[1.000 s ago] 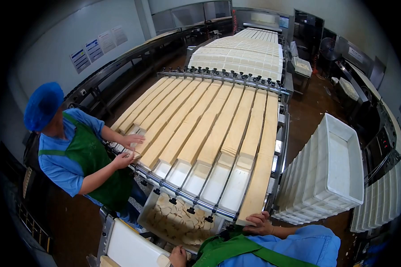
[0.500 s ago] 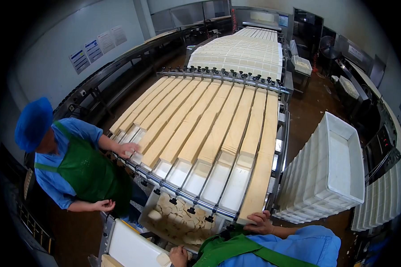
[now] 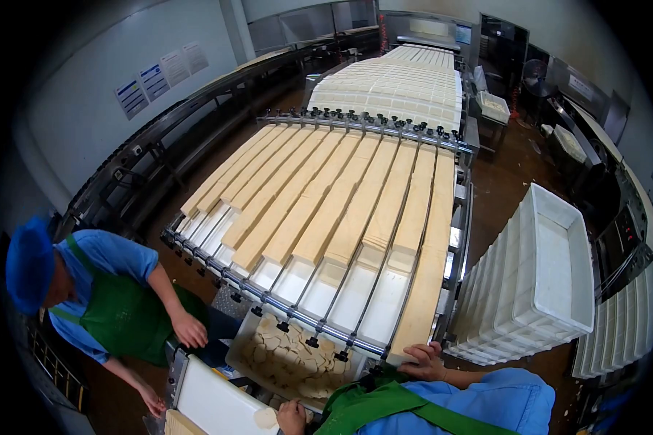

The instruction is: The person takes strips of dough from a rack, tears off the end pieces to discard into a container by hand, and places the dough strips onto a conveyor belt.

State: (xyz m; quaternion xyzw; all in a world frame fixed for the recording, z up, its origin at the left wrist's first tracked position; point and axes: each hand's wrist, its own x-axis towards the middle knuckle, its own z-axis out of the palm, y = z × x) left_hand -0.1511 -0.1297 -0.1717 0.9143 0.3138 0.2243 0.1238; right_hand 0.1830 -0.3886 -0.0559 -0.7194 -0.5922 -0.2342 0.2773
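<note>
My right hand [image 3: 422, 362] rests at the near end of the rightmost long pale-yellow strip [image 3: 428, 254], fingers apart and touching that end. At the bottom, my left hand [image 3: 292, 418] lies beside the white work surface [image 3: 214, 399], near a pale round piece [image 3: 266, 418]. Its fingers are slightly bent with nothing visible in them; part of the hand is cut off by the frame. More pale-yellow strips [image 3: 326, 196] lie side by side in lanes on the conveyor. Below the conveyor's front bar [image 3: 297, 313], a bin [image 3: 243, 348] holds broken pale pieces.
A co-worker in a blue cap [image 3: 30, 264] and green apron [image 3: 127, 319] stands at left, one hand [image 3: 190, 330] above the white surface's edge. Stacked white crates [image 3: 530, 290] stand to the right. Black knobs [image 3: 312, 342] jut from the front bar.
The co-worker has drawn back from the conveyor, turned left and lowered both hands toward the white work surface. My two hands and the strips look nearly unchanged.
</note>
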